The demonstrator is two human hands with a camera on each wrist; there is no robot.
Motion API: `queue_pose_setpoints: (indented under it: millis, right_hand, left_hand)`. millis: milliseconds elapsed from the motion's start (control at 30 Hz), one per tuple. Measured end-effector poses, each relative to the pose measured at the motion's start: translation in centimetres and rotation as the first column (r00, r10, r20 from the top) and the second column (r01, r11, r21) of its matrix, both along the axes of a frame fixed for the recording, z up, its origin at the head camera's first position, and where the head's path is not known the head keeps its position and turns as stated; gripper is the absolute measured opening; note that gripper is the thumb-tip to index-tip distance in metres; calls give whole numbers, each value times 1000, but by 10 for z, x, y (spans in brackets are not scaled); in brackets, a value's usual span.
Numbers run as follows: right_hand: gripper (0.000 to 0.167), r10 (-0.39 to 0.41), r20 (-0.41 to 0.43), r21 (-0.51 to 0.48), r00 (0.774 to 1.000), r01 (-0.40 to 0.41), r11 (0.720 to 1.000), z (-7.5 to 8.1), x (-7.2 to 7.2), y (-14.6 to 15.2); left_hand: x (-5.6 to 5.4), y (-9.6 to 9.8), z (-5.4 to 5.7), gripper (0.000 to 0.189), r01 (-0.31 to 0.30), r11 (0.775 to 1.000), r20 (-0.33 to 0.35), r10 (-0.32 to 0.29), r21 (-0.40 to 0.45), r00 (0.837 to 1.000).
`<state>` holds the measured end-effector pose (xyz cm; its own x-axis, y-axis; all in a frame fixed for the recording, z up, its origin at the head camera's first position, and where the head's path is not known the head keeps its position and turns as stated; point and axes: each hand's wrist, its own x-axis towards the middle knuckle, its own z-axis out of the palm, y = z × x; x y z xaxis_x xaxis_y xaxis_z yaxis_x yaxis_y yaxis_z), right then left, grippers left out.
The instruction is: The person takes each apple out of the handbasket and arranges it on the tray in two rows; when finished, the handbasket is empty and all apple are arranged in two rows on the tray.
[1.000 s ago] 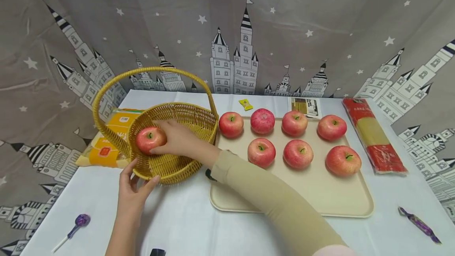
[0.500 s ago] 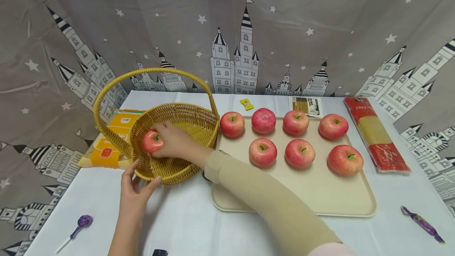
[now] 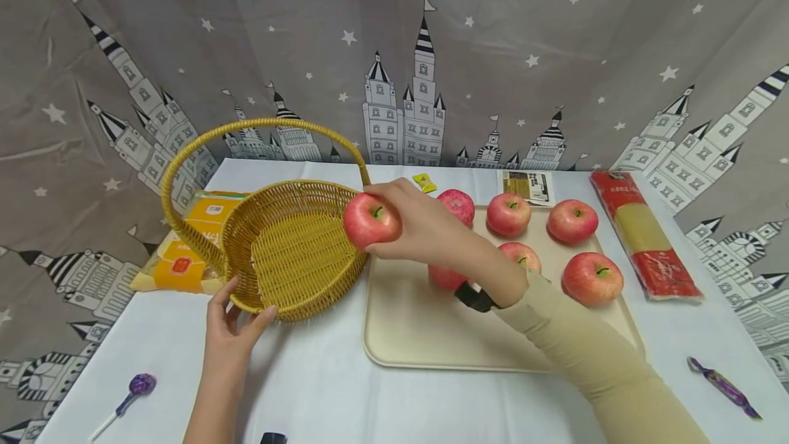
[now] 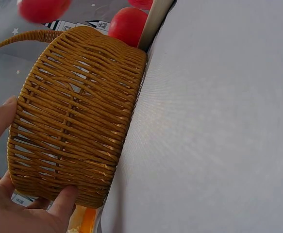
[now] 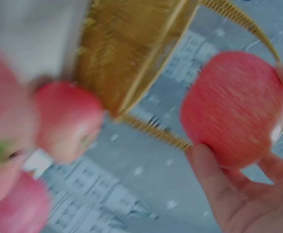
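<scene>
In the head view, my right hand (image 3: 431, 228) grips a red apple (image 3: 370, 222) above the right rim of the yellow woven basket (image 3: 298, 255). The right wrist view shows the thumb and fingers around that apple (image 5: 236, 109). No apple lies in the basket, whose tall handle stands upright. My left hand (image 3: 229, 334) holds the basket's near left rim; in the left wrist view its thumb and fingers bend over the basket edge (image 4: 78, 111). Several more red apples, among them a rear one (image 3: 509, 214), lie on a beige tray (image 3: 419, 327) right of the basket. My right forearm partly hides two of them.
An orange-yellow food packet (image 3: 185, 252) lies behind the basket's left side. A red packet (image 3: 647, 235) is right of the tray. Around the table lie a lollipop (image 3: 140, 385), a purple wrapped candy (image 3: 724, 388), a yellow candy (image 3: 424, 182) and a flat packet (image 3: 527, 187).
My right hand has lifted the apple out of the basket and moved it right, toward the tray. The left hand stays on the basket rim.
</scene>
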<state>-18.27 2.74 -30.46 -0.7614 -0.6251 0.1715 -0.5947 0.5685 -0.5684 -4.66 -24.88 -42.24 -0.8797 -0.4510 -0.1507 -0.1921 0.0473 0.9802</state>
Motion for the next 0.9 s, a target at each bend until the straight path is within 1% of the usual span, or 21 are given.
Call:
queue_pose_setpoints:
  millis: [100, 233, 300, 433, 600, 767, 833, 900]
  right_hand:
    - [72, -3, 20, 100, 1000, 1, 995, -12, -3, 16]
    - [71, 33, 89, 222, 995, -52, 974, -39, -6, 20]
    - [68, 36, 127, 251, 991, -67, 966, -50, -8, 19]
    - [64, 17, 147, 271, 989, -57, 961, -64, -10, 18]
    - [64, 6, 173, 255, 985, -51, 965, -73, -11, 13]
    - [64, 0, 193, 244, 981, -48, 968, -73, -11, 9]
    - [67, 8, 177, 232, 984, -50, 971, -73, -10, 9]
    - [70, 16, 143, 208, 990, -45, 977, -71, -8, 11]
  left_hand:
    - [-1, -1, 1, 87, -3, 1000, 2, 3, 4, 1000]
    - [-3, -1, 1, 88, -3, 1000, 16, 3, 1, 1000]
    - [-4, 0, 0, 88, 7, 1000, 18, -7, 3, 1000]
    - [-6, 2, -2, 88, 26, 1000, 6, -26, 11, 1000]
    - [-6, 2, -2, 87, 25, 1000, -7, -25, 19, 1000]
    - [-6, 0, -2, 87, 20, 1000, -10, -20, 15, 1000]
    - [-6, 0, -2, 87, 20, 1000, -9, -19, 14, 1000]
    - [-6, 0, -2, 87, 19, 1000, -6, -19, 13, 1000]
